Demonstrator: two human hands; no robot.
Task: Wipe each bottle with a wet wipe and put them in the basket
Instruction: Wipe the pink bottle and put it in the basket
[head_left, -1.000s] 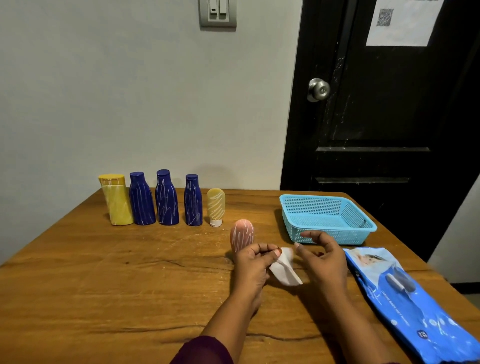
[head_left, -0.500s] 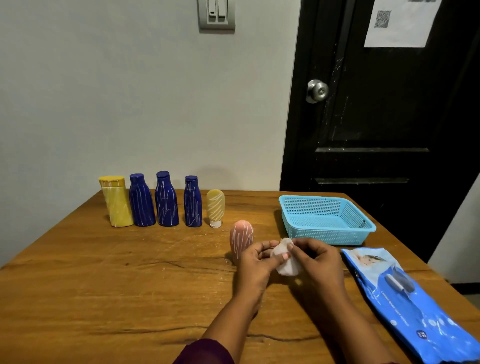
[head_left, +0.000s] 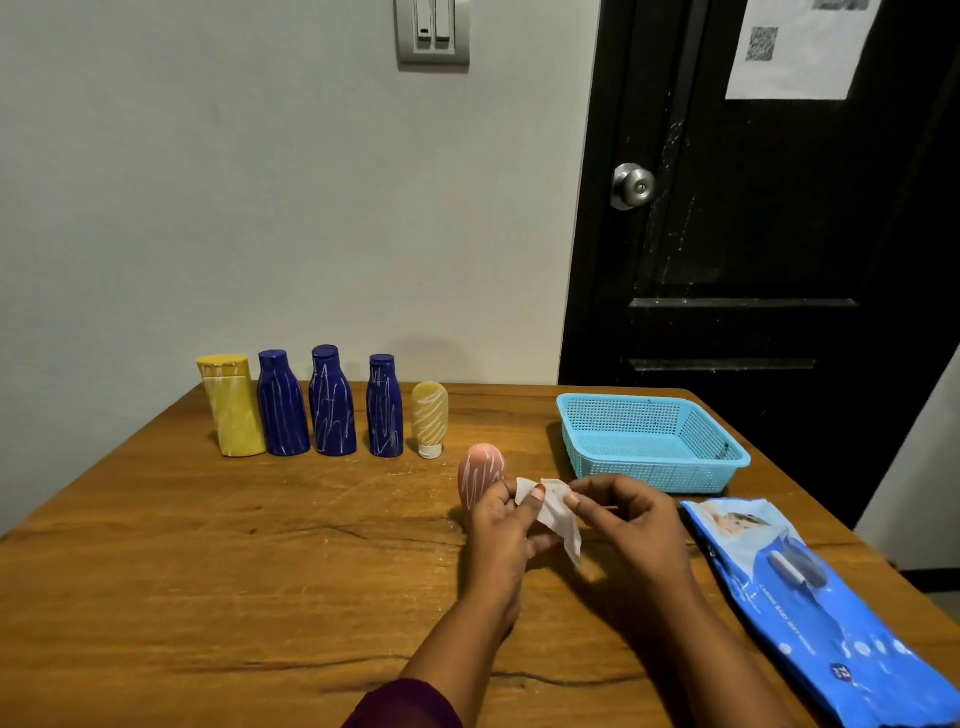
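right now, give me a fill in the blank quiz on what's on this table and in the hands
1. The left hand and right hand pinch a white ____ between them.
2. The blue basket holds ____ bottles.
3. In the back row, ____ dark blue bottles stand between the yellow bottle and the pale yellow tube.
4. The pink tube stands upright just beyond the ____ hand.

Missing words: wipe; no; three; left.

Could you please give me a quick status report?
Left hand and right hand both pinch the wet wipe. Pink bottle upright behind left hand, scribbles on. Basket holds no bottles. Wipe pack lies aside, right.
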